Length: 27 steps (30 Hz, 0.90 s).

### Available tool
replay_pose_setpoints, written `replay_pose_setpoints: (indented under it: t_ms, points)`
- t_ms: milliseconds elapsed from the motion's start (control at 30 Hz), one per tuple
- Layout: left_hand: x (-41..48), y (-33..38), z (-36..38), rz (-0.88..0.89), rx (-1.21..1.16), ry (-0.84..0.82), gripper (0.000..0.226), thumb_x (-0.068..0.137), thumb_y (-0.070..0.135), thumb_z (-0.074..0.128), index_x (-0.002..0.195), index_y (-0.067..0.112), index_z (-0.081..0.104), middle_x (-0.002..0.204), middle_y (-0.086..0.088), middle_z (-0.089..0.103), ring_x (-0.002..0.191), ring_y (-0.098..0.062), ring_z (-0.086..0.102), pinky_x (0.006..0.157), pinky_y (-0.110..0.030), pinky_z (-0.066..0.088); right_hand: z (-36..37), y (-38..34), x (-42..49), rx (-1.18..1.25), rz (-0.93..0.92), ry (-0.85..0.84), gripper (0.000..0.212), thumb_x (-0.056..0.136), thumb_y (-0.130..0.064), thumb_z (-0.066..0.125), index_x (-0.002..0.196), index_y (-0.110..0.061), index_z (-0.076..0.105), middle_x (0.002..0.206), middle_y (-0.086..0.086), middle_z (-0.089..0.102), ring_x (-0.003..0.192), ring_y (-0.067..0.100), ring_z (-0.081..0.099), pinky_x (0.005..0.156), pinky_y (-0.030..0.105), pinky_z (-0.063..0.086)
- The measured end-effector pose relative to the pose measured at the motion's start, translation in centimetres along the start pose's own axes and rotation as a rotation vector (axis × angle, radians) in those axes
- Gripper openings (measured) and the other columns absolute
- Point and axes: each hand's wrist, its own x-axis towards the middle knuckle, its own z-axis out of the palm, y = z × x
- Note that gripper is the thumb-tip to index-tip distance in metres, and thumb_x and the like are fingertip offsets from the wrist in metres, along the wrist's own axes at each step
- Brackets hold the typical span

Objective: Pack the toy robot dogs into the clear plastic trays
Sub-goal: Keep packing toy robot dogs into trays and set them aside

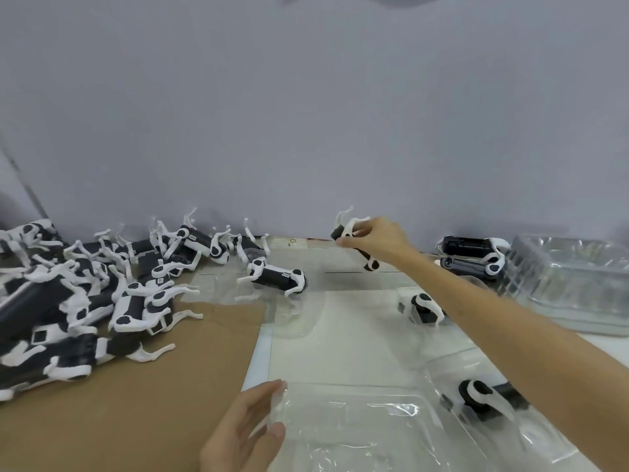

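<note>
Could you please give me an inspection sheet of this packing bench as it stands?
Surface: cardboard at left, white sheet in the middle.
Job's things: pile of dogs at left; loose dog beside it; tray in front, packed dog in it.
Clutter: stack of trays and dog pair at far right.
Hands: left hand pinches the tray's corner; right hand grips a raised dog.
Cables: nothing seen.
Surroundings: grey wall behind.
</note>
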Motion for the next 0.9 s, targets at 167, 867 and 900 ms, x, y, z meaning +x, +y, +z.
replay_pose_setpoints:
  t_ms: [167,867,900]
  points:
    - [-1.0,1.1,0.4,0.109,-0.023,-0.01,0.033,0.073,0.011,0.066,0.105,0.009,0.072,0.105,-0.001,0.077,0.105,-0.01,0.069,0.079,-0.011,0.05,-1.1,-5.2,-6.2,0.766,0.174,-0.047,0.017,0.082,-0.04,0.076,0.091,-0.026,0.072,0.083,-0.008,0.076,0.068,0.004,0.072,0.065,0.023,0.046]
    - [-4.6,6.7,0.1,0.402,0.001,-0.135,0.078,0.065,0.034,0.083,0.137,0.026,0.053,0.128,0.003,0.067,0.115,-0.019,0.066,0.091,-0.03,0.056,0.6,-8.4,-30.0,1.405,0.014,-0.201,0.047,0.078,-0.037,0.078,0.107,-0.01,0.053,0.114,0.01,0.069,0.115,0.031,0.066,0.091,0.034,0.056]
    - [-4.6,6.5,0.3,0.415,0.014,-0.133,0.077,0.065,0.033,0.084,0.136,0.024,0.054,0.129,0.002,0.066,0.118,-0.02,0.064,0.096,-0.035,0.054,0.7,-8.0,-30.2,1.372,0.014,-0.136,0.048,0.076,-0.038,0.08,0.103,-0.008,0.054,0.113,0.009,0.07,0.114,0.03,0.066,0.09,0.033,0.057]
